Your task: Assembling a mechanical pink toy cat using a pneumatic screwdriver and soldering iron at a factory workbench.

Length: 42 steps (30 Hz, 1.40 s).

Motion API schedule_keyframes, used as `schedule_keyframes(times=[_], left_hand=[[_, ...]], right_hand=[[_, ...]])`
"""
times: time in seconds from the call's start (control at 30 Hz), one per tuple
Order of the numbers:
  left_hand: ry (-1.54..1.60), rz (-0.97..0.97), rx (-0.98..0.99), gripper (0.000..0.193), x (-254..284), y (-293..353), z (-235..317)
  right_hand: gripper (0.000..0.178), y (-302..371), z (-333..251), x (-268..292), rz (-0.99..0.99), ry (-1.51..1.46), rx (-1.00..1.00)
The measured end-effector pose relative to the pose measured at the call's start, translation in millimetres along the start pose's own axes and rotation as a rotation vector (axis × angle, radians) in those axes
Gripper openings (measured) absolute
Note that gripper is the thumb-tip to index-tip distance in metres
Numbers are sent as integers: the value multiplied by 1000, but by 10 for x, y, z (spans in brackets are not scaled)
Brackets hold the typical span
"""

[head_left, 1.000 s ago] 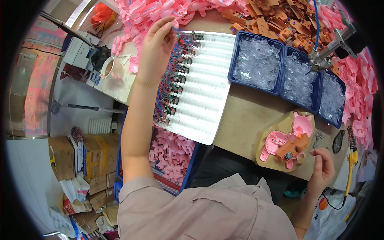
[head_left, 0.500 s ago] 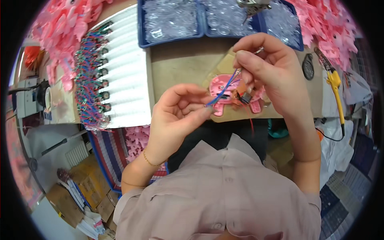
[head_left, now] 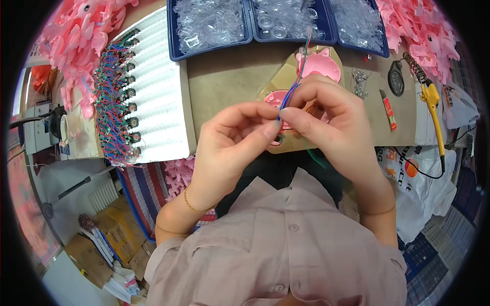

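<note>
Left hand (head_left: 227, 137) and right hand (head_left: 337, 120) are held close together, and a thin wire bundle (head_left: 293, 89) in blue, red and green is pinched between thumb and fingertips of each; what is gripped right at the meeting point cannot be told, as it is covered by the fingers. From that pinch, the upper strands are pointed between twelve and one o'clock, and their ends are seen against the blue trays (head_left: 249, 20) of clear plastic parts. A pink shell (head_left: 322, 64), partly hidden by the hands, is seated on a tan board (head_left: 283, 76), its bowl-shaped end at one o'clock. A loose green strand (head_left: 316, 159) is left dangling at about half past four. If the wires were tugged unevenly, a joint could be strained or a strand pulled free. Through the long upper ends, clear parts could be snagged should the hands be lowered carelessly, and by the dangling strand the shell's rim could be caught.
</note>
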<state>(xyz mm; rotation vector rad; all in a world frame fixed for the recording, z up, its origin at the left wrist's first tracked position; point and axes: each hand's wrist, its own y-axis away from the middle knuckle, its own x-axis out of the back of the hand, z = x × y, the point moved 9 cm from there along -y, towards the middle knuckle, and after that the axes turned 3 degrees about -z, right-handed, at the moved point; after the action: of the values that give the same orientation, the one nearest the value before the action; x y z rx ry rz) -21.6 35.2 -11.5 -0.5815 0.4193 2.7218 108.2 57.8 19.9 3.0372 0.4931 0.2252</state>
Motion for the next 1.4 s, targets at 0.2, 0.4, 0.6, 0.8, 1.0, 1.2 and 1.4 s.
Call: schedule_keyframes(times=[0.2,0.4,0.6,0.8,1.0,1.2,1.4], left_hand=[[-425,41,-229,15,33,17,184],[60,128,-270,14,45,37,77],[33,31,-226,19,13,19,147],[4,39,-153,20,132,15,109],[382,-36,55,18,30,-28,-69],[311,-40,10,19,83,-64,-47],[-97,81,-181,20,98,-77,196]], right_hand=[[9,6,-195,-45,14,187,186],[13,66,51,-77,100,-196,82],[15,-3,64,-148,32,-224,38],[15,-33,61,-158,-10,-227,36],[13,-48,166,-205,-52,-358,-113],[14,53,-193,48,241,97,229],[8,-180,-141,-25,-3,-132,-12]])
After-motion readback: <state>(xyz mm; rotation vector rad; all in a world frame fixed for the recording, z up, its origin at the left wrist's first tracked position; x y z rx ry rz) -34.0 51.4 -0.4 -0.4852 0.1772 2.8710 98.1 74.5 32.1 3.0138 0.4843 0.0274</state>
